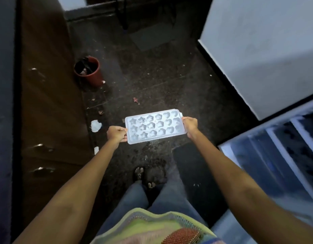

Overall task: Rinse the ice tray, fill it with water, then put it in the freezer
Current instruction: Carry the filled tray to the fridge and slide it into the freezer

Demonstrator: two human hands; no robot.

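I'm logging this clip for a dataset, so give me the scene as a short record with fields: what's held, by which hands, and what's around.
held item: ice tray, roughly level, over the floor
left hand: grips the tray's left end
right hand: grips the tray's right end
tray contents: cannot tell if filled
right side: open fridge, door swung out
floor: dark, littered; red bin beside brown cabinet

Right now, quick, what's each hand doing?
Left hand: closed, holding the left end of the ice tray.
Right hand: closed, holding the tray's right end.
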